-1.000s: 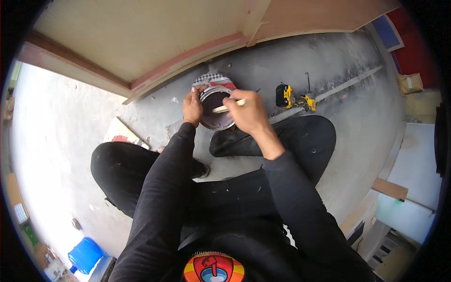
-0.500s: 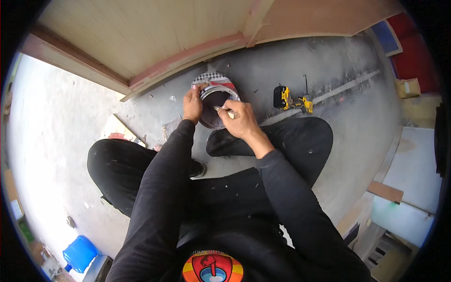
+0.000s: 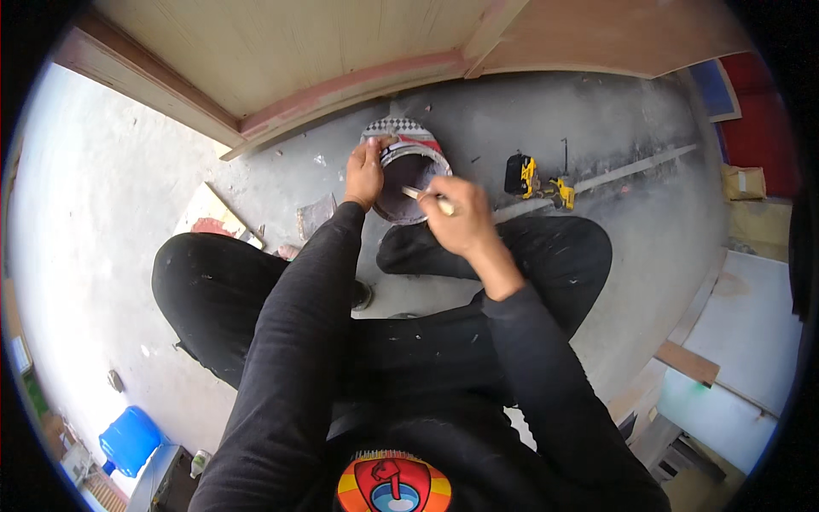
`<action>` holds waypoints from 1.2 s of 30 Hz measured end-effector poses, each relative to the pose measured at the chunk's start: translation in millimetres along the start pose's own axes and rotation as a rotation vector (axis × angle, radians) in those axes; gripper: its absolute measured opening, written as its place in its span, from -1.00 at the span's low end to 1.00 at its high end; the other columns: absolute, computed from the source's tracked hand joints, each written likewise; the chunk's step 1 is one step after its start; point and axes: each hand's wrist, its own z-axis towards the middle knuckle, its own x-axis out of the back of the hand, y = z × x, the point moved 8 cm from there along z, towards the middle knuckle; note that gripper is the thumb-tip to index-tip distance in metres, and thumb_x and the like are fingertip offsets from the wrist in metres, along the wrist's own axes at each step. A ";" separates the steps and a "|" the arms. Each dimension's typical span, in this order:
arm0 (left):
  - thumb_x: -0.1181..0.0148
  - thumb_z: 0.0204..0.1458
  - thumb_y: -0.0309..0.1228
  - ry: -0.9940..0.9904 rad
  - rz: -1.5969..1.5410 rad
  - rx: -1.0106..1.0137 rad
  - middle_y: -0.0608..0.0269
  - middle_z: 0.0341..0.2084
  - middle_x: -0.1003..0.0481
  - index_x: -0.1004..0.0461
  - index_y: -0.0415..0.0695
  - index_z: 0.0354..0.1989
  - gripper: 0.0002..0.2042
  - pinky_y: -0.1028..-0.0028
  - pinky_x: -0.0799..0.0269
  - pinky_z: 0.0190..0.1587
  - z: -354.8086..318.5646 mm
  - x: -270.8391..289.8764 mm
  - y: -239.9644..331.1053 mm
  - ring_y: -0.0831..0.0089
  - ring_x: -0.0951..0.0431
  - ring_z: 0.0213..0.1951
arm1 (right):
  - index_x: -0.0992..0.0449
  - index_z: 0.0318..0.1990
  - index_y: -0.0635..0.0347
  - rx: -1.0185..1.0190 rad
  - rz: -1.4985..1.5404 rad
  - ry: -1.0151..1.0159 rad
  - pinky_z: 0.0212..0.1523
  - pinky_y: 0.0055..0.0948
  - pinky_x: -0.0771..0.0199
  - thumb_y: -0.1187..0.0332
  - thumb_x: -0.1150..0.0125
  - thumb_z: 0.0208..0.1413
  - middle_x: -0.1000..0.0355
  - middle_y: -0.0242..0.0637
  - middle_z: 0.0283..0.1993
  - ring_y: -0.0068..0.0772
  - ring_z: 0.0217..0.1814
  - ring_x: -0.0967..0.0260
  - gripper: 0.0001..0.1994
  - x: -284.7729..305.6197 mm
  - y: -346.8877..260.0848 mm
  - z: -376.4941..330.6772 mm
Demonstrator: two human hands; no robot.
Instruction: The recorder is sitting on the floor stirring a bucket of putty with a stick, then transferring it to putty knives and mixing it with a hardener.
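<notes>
Seated on concrete, the person's left hand [image 3: 365, 173] clamps the tilted paint can [image 3: 408, 175] rim while right hand [image 3: 452, 220] fingers pinch a stick [image 3: 424, 197]; tipping further could spill paint.

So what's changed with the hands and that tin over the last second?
The right hand drew back toward the person's body, so its pale stick now dips into the tin from the near rim instead of lying across it. The left hand kept its grip on the tin's left rim. The tin and the yellow drill stayed where they were on the floor.
</notes>
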 end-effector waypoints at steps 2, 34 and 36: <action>0.25 0.49 -0.15 -0.008 0.016 -0.051 0.03 -0.08 -0.67 -0.67 -0.29 -0.07 -0.47 0.33 -0.40 0.19 0.0 -0.7 3.2 0.20 -0.61 0.04 | -0.55 -0.48 0.29 0.076 -0.010 0.052 -0.39 -0.09 -0.44 0.27 -0.31 0.13 -0.49 0.07 -0.46 0.19 -0.38 -0.52 -0.74 6.3 -5.9 0.6; 0.26 0.49 -0.17 -0.025 0.072 -0.050 0.05 -0.03 -0.66 -0.66 -0.25 -0.03 -0.48 0.36 -0.35 0.25 5.0 -0.8 -6.3 0.25 -0.58 0.10 | -0.46 -0.38 0.32 0.162 -0.002 -0.192 -0.29 -0.10 -0.42 0.39 -0.29 0.11 -0.45 0.07 -0.36 0.23 -0.27 -0.47 -0.82 0.5 5.3 -12.3; 0.26 0.49 -0.16 -0.035 0.133 -0.115 0.05 -0.02 -0.66 -0.65 -0.27 -0.02 -0.48 0.38 -0.34 0.25 2.5 -1.1 -2.8 0.26 -0.57 0.11 | -0.56 -0.29 0.34 0.079 0.008 -0.158 -0.33 -0.44 -0.50 0.46 -0.27 0.18 -0.59 -0.16 -0.28 -0.31 -0.29 -0.61 -0.90 9.1 27.7 -8.7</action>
